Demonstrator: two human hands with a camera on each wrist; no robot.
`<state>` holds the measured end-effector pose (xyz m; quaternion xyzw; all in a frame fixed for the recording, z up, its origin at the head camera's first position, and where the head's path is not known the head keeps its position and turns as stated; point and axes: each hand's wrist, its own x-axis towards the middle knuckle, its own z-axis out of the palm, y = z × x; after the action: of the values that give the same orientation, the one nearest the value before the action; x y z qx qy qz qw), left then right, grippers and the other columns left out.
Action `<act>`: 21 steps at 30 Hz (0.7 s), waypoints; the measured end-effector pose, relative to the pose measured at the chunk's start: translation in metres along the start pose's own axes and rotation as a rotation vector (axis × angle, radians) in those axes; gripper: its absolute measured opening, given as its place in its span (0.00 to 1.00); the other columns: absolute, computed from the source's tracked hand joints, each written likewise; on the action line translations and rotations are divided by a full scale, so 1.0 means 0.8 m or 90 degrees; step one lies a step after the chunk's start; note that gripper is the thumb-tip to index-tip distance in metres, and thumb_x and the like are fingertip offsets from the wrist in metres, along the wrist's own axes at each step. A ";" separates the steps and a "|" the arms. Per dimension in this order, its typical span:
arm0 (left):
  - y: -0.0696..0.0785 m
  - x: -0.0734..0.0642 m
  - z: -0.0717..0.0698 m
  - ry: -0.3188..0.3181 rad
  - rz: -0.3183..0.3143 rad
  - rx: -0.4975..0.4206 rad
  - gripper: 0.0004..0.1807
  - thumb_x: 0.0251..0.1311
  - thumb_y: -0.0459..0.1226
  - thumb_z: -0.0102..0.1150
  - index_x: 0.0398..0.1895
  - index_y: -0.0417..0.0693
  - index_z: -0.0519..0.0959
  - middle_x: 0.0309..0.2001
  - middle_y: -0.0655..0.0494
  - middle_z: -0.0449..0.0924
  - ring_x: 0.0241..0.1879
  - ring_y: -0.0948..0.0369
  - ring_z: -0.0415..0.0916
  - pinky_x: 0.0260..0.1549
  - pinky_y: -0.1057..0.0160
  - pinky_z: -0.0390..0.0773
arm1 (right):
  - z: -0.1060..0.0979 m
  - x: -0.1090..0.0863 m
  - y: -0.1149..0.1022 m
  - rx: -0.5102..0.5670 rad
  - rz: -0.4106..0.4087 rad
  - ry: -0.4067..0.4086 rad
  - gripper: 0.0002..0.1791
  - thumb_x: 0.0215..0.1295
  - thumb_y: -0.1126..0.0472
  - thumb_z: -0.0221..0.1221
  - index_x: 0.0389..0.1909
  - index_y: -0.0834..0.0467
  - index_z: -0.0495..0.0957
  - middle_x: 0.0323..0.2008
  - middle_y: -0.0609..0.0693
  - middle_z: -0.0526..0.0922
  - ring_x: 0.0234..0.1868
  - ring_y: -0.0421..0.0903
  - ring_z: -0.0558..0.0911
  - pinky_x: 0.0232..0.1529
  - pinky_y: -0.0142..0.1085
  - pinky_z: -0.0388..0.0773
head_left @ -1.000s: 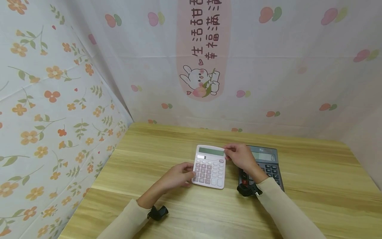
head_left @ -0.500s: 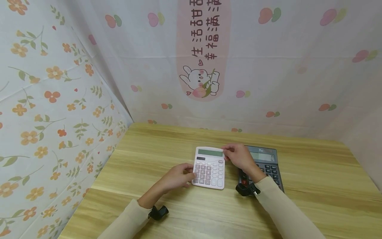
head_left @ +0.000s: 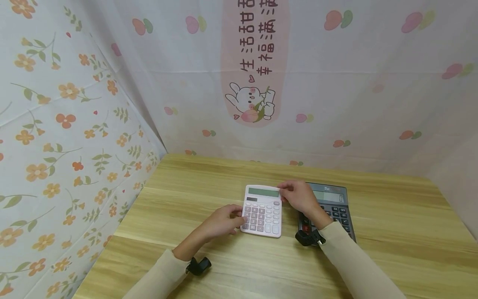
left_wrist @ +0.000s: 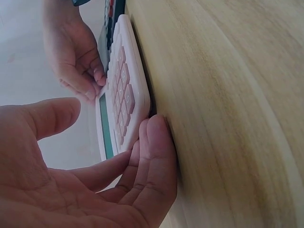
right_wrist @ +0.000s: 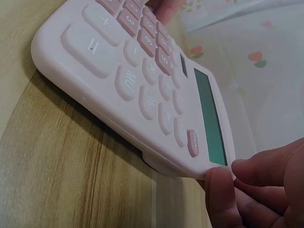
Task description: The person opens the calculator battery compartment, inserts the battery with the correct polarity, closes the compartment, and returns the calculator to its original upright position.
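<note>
A pale pink calculator (head_left: 262, 211) with a green display lies face up on the wooden table, between both hands. Along its lower left edge, the left hand (head_left: 224, 222) touches it with its fingertips. In the left wrist view the left thumb (left_wrist: 59, 116) stands apart from the keys while the fingers (left_wrist: 159, 137) press against the calculator's side, close to the tabletop. The right hand (head_left: 300, 197) pinches the upper right corner; the right wrist view has its thumb (right_wrist: 256, 166) at the display end and a finger (right_wrist: 221, 192) against the edge.
A larger dark grey calculator (head_left: 340, 211) lies to the right, partly covered by the right hand and forearm. Behind the wooden table (head_left: 194, 178) hangs a printed curtain (head_left: 321, 91), and a floral one (head_left: 67, 158) hangs at the left. Each wrist wears a black camera band (head_left: 198, 266).
The pink calculator's top edge has come slightly toward the person, and the bright glare on its small solar strip has turned dark. The right hand moved slightly left, then both hands stayed nearly still.
</note>
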<state>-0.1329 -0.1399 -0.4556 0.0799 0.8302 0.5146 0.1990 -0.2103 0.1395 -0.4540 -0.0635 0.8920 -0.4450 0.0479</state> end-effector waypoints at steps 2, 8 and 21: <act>0.000 0.001 0.000 0.000 0.002 0.003 0.32 0.74 0.42 0.67 0.73 0.29 0.75 0.55 0.47 0.80 0.41 0.57 0.83 0.39 0.56 0.88 | 0.000 0.000 0.000 -0.003 -0.002 0.001 0.12 0.79 0.67 0.62 0.55 0.68 0.88 0.29 0.51 0.87 0.31 0.47 0.82 0.34 0.40 0.74; 0.000 0.002 0.000 -0.002 0.010 0.006 0.32 0.74 0.41 0.67 0.73 0.29 0.75 0.55 0.47 0.79 0.41 0.57 0.82 0.38 0.56 0.88 | -0.001 -0.003 -0.001 -0.024 -0.008 -0.001 0.14 0.75 0.66 0.65 0.56 0.67 0.89 0.35 0.54 0.90 0.36 0.49 0.85 0.36 0.40 0.78; -0.004 0.004 0.001 -0.006 0.014 0.000 0.31 0.75 0.41 0.66 0.73 0.30 0.75 0.55 0.46 0.79 0.41 0.57 0.81 0.38 0.56 0.87 | 0.001 -0.006 0.004 -0.050 -0.046 -0.032 0.25 0.62 0.66 0.75 0.60 0.68 0.84 0.46 0.58 0.89 0.48 0.57 0.89 0.48 0.51 0.84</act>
<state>-0.1350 -0.1395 -0.4599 0.0914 0.8285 0.5160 0.1976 -0.2058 0.1416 -0.4571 -0.1087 0.9043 -0.4095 0.0515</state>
